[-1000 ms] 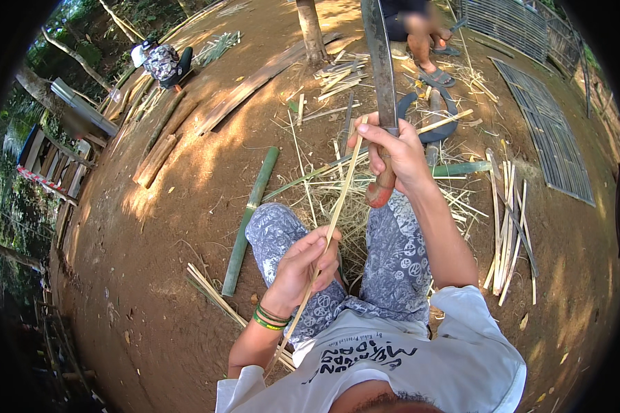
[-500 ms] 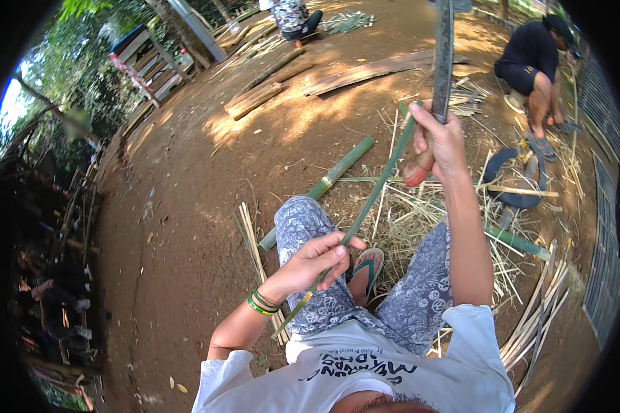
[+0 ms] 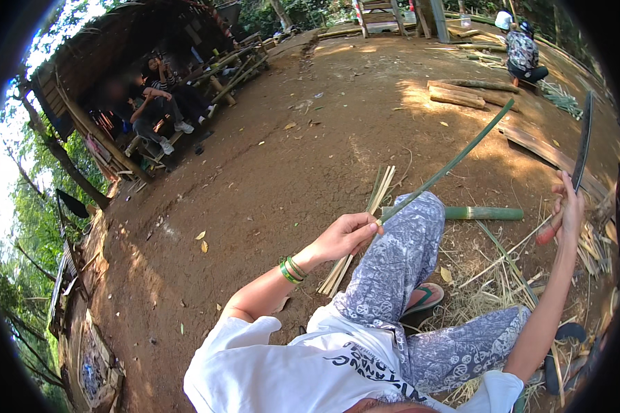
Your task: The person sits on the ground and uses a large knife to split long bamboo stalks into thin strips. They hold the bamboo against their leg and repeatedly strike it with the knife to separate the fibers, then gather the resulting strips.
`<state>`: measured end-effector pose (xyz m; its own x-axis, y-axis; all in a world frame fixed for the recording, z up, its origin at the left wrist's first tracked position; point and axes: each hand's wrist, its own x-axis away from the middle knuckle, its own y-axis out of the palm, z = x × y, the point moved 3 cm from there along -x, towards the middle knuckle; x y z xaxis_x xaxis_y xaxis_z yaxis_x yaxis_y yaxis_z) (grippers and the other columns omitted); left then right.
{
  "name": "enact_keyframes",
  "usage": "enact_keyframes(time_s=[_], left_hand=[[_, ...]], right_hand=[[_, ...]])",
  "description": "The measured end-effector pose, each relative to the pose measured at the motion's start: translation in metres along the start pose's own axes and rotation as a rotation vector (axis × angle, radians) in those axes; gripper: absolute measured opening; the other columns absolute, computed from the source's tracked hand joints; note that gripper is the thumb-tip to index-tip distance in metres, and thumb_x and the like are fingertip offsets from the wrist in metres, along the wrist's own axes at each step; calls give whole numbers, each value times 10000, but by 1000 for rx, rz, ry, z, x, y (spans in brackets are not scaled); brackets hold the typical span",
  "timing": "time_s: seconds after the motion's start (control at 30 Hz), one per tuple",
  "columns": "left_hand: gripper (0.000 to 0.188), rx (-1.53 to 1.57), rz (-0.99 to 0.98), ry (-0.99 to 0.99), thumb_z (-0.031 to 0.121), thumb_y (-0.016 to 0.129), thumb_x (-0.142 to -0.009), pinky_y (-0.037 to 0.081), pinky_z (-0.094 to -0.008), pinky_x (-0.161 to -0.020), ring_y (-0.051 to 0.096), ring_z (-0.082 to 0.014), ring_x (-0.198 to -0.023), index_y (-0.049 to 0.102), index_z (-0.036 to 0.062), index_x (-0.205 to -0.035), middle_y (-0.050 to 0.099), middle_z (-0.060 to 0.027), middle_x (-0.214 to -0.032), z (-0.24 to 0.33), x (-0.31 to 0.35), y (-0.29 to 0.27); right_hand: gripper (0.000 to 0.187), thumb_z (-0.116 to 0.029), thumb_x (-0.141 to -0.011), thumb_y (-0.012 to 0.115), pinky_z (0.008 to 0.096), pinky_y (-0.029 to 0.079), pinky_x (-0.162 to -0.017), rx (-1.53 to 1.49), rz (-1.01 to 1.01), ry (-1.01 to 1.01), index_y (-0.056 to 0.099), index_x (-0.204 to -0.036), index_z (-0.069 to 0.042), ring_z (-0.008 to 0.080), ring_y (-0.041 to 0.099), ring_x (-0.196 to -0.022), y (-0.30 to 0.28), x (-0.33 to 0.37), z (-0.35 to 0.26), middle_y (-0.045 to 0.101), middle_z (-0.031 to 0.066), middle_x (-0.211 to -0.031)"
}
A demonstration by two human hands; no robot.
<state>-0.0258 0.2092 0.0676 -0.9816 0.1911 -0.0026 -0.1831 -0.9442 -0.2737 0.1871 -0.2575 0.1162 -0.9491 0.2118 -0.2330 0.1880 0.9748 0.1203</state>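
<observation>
My left hand (image 3: 351, 234) is closed on the lower end of a long green bamboo strip (image 3: 455, 160), which slants up and away to the right. In my right hand (image 3: 566, 206), well apart to the right, is a machete (image 3: 585, 134) with its dark blade upright and its reddish handle end showing below the fist. Beside my left hand, a bundle of pale split bamboo strips (image 3: 335, 275) lies on the ground. A green bamboo pole (image 3: 492, 213) rests just beyond my knee. Pale bamboo shavings (image 3: 472, 275) cover the ground between my legs.
Short logs (image 3: 458, 97) and a long flat board (image 3: 539, 146) lie on the dirt at the far right. One person (image 3: 523, 58) squats at the back right. Other people (image 3: 155, 103) sit under a wooden shelter (image 3: 93, 131) at the far left.
My view has swung left. My right hand has let go of the strip's upper part and moved away with the machete; my left hand now grips the strip near its end.
</observation>
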Motion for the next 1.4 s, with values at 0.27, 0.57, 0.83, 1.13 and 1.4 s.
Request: enact_keyframes(time_s=[0.27, 0.57, 0.83, 1.13, 1.4], left_hand=[[281, -164, 267, -160, 266, 497, -1055, 402, -249, -501, 473, -48, -531, 643, 27, -1085, 544, 31, -672, -73, -3, -41], [321, -260, 451, -358, 269, 590, -987, 511, -324, -610, 630, -137, -673, 636, 5, -1164, 665, -71, -847, -166, 0, -61], [353, -412, 638, -310, 205, 641, -934, 541, -389, -757, 695, -267, -841, 615, 11, -1228, 711, -167, -930, -226, -2, -64], [251, -599, 769, -273, 178, 621, -953, 530, -426, -776, 687, -333, -864, 624, -4, -1126, 690, -195, -924, -330, 6, -38], [542, -635, 630, -339, 221, 674, -885, 495, -482, -927, 612, -422, -1074, 493, -3, -1345, 605, -267, -1188, -341, -97, -66]], right_hand=[[205, -250, -879, 629, 282, 363, -353, 590, -202, 238, 602, -871, -47, 116, 474, -387, -33, -40, 97, 550, 32, -574], [168, -11, -685, 728, 370, 417, -377, 1141, -429, 418, 584, -757, 35, 213, 574, -432, -63, 4, 168, 591, 122, -563], [320, 30, -631, 821, 392, 481, -450, 1312, -849, 716, 673, -903, 114, 218, 639, -529, -80, 48, 201, 657, 148, -637], [518, 64, -707, 743, 369, 481, -484, 1175, -662, 901, 604, -1203, 107, 214, 631, -567, -116, 61, 209, 678, 152, -726], [533, 56, -720, 709, 356, 430, -435, 1138, -581, 1010, 580, -1232, 125, 191, 569, -498, -146, 83, 200, 637, 138, -666]])
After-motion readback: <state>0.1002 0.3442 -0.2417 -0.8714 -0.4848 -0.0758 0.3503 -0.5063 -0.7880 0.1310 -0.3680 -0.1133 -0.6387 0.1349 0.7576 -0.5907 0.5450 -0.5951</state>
